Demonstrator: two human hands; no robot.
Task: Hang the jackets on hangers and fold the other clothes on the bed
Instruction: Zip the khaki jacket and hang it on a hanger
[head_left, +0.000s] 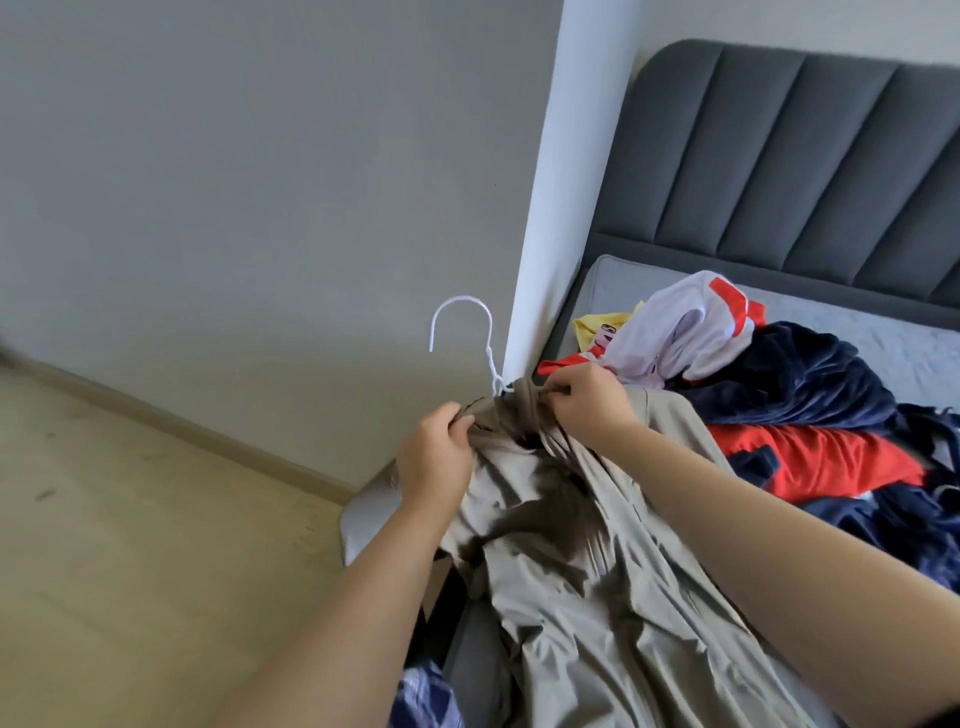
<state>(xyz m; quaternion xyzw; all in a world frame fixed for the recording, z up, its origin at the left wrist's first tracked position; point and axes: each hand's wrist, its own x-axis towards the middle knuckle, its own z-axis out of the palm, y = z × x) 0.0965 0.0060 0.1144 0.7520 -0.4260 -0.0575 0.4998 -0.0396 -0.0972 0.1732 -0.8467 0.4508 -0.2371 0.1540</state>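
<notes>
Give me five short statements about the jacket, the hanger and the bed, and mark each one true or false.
1. The left hand and the right hand both grip the beige jacket near its collar. True.
2. The hook of the white hanger sticks out above the collar. True.
3. The hook is hung on a rail. False: it is free in the air in front of the wall.
4. The jacket is the only garment on the bed. False: a pile of clothes lies beside it.
5. The headboard is grey. True.
</notes>
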